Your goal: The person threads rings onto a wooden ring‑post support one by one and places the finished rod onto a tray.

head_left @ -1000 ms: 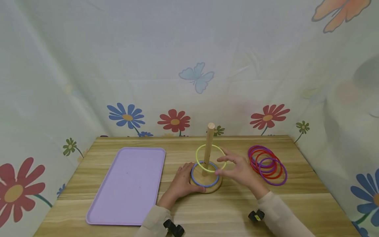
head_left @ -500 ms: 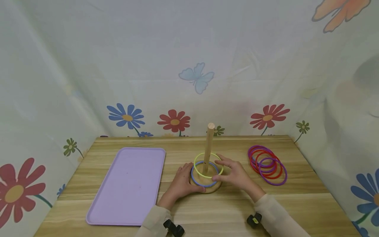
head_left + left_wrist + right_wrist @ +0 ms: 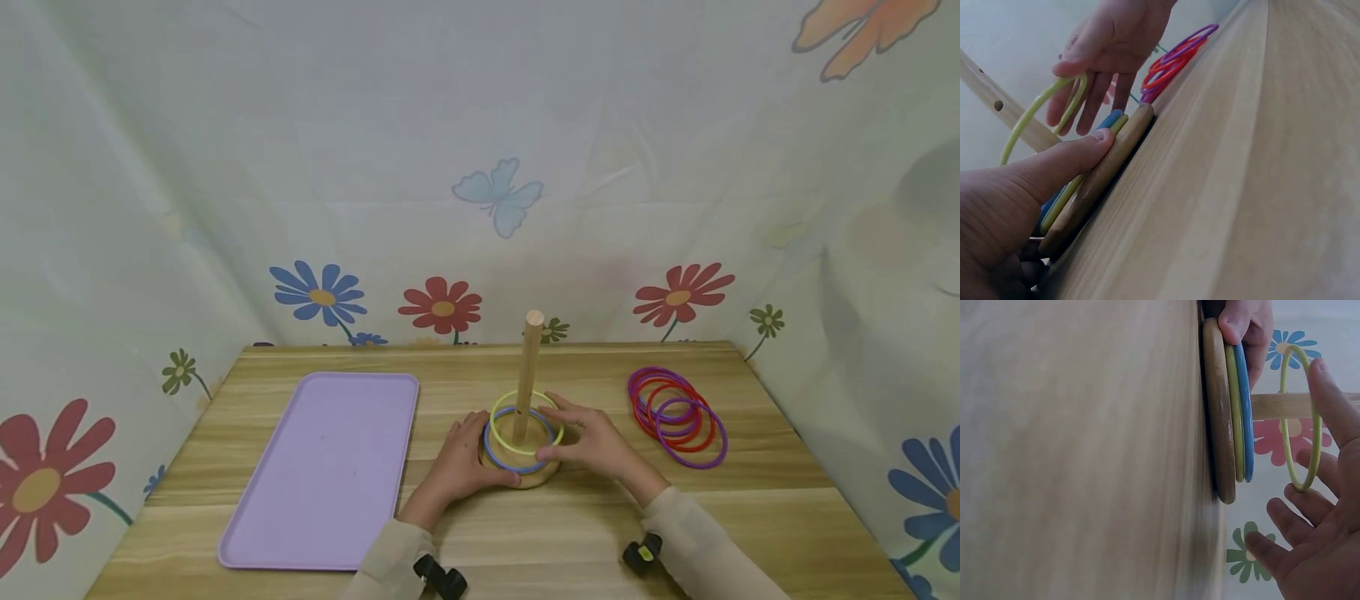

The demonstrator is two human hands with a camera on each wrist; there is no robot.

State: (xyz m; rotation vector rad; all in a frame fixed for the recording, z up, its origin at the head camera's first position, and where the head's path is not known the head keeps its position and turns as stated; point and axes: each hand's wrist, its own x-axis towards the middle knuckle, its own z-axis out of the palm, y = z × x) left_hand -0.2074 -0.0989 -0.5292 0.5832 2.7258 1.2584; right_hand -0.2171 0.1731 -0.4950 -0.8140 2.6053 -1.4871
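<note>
I have open air over the top of the peg (image 3: 528,367) and a bare stretch of worktop (image 3: 551,542) between the two sleeves (image 3: 701,533). Lower down, the left hand (image 3: 463,462) and right hand (image 3: 596,442) crowd both sides of the base (image 3: 1220,425), and the yellow ring (image 3: 1317,440) encircles the peg.

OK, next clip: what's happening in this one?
A person is working at a ring-stacking stand. The right hand holds a yellow ring around the wooden peg, above the stack. The left hand grips the round base at its edge, where a blue ring lies on another yellow one. A pile of purple and red rings lies to the right, and a lilac tray to the left.
</note>
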